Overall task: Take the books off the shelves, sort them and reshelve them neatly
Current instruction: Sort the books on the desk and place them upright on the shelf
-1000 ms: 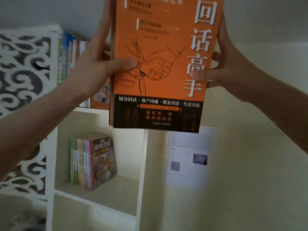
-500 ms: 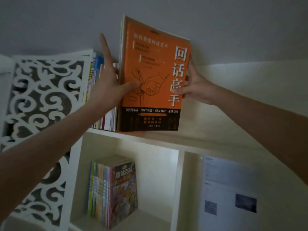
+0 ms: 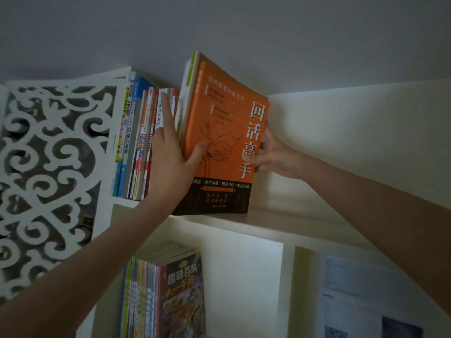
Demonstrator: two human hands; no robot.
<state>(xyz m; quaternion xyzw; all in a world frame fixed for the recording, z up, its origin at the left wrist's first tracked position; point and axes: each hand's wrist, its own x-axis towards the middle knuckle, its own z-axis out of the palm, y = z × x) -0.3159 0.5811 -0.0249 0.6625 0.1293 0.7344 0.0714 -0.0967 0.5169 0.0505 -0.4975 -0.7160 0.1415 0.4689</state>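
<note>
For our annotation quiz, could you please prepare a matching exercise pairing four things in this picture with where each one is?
Things:
1. orange book
2. left hand
3. right hand
4. carved white panel

Places:
A. left of the shelved books
B. gripping the orange book's right edge
C. standing on the top shelf
D. thumb on the orange cover, fingers along the shelved books

Pairs: 1-C, 2-D, 3-B, 4-A
</note>
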